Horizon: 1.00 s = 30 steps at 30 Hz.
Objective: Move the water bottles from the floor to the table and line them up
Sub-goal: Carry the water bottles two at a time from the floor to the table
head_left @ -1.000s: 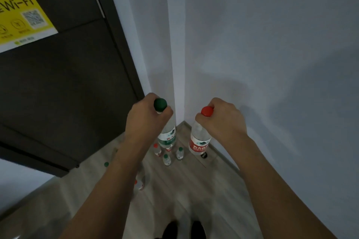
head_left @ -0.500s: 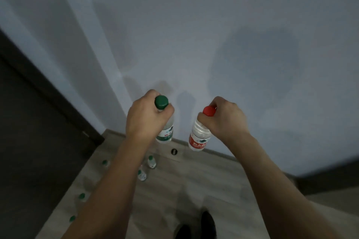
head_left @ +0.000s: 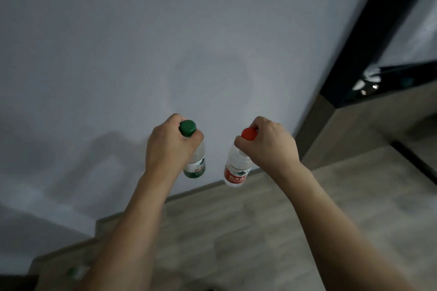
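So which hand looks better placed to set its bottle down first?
Probably the right hand: its red-capped bottle hangs nearer the dark furniture edge at right. The left hand holds the green-capped bottle farther away.

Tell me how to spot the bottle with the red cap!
Find the big grey wall where it meets the wooden floor. Two hands are held up in front of it, each gripping a bottle by its neck. The red-cap bottle hangs from the right hand; its label is red too, while the other bottle, in the left hand, has a green cap.
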Motion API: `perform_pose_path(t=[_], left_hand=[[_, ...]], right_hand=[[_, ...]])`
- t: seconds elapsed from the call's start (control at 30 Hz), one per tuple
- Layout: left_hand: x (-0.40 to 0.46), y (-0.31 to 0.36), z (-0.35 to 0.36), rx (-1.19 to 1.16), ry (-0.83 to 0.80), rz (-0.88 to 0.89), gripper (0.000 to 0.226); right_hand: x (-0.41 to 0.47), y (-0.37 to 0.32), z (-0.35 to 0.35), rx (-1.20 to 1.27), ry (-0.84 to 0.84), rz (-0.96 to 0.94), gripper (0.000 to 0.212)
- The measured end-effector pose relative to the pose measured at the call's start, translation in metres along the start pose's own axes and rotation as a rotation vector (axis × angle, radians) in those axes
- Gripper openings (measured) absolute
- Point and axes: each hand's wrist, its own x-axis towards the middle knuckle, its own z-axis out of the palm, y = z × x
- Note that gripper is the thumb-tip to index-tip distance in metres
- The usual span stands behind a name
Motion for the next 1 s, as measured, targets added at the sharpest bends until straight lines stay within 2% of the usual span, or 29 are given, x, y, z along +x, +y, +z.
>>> perform_pose_path(t=[0.47,0.77,1.0], left_hand=[[-0.047,0.232,0.177,-0.158,-0.304,0.420,0.018],[-0.128,0.351,0.273,-0.270,-0.564,0.513,0.017],[-0.163,0.418,0.325,-0.303,-0.654,0.620,0.016]], right_hand=[[-0.063,0.223,-0.165,-0.082,0.324,0.391,0.028],[-0.134,0.346,-0.250,-0.142,0.478,0.614,0.029],[-0.165,0.404,-0.294,-0.139,0.552,0.767,0.031]])
